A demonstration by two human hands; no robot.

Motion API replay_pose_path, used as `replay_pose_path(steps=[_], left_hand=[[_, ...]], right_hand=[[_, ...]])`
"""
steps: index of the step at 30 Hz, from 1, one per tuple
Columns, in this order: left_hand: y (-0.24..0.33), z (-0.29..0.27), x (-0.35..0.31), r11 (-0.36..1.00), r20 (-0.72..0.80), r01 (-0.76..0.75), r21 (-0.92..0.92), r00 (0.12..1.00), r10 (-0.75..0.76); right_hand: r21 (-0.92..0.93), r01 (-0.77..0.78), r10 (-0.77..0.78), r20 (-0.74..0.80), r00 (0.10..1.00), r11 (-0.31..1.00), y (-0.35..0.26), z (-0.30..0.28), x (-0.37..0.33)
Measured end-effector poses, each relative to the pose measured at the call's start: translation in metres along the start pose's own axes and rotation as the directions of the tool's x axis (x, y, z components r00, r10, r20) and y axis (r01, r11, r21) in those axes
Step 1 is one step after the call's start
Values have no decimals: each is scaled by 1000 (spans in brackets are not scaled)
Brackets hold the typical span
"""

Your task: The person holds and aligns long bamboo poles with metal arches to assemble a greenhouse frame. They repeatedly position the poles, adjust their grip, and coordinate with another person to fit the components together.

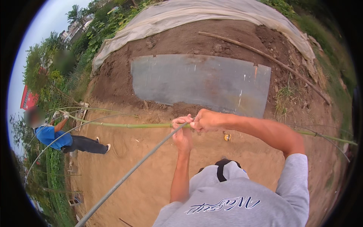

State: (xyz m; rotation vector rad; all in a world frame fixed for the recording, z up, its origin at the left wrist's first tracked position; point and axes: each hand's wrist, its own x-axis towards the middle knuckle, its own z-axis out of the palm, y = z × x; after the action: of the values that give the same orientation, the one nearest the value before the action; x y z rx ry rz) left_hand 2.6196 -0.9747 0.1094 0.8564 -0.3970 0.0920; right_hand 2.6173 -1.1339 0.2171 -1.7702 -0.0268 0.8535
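A long green bamboo pole (143,125) runs crosswise in front of me. A grey rod (132,171) slants up from the lower left and meets it at my hands. My left hand (182,133) is closed around the pole and rod where they cross. Right beside it, my right hand (205,120) is closed in a pinch, its fingertips against the joint. Whatever is between those fingertips is too small to make out. The pole comes out again beyond my right arm (329,138).
A person in a blue shirt (49,135) stands at the left, gloved hands at the poles. Thin bent rods (49,142) arch there. A yellow tape measure (227,137) lies on the soil. Ahead are a grey sheet (200,81), a wooden pole (264,56) and whitish plastic film (181,16).
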Motion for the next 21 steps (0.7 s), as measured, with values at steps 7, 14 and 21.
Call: replay_pose_path(steps=[7, 14, 21], left_hand=[[-8, 14, 0, 997, -115, -72, -33, 991, 68], [-4, 21, 1, 997, -134, -70, -15, 989, 67], [6, 19, -3, 998, -177, -59, -8, 983, 56]], right_hand=[[50, -32, 23, 168, 985, 998, -5, -14, 5], [-327, 320, -335, 10, 942, 889, 18, -10, 9], [-564, 321, -559, -316, 767, 761, 30, 11, -40]])
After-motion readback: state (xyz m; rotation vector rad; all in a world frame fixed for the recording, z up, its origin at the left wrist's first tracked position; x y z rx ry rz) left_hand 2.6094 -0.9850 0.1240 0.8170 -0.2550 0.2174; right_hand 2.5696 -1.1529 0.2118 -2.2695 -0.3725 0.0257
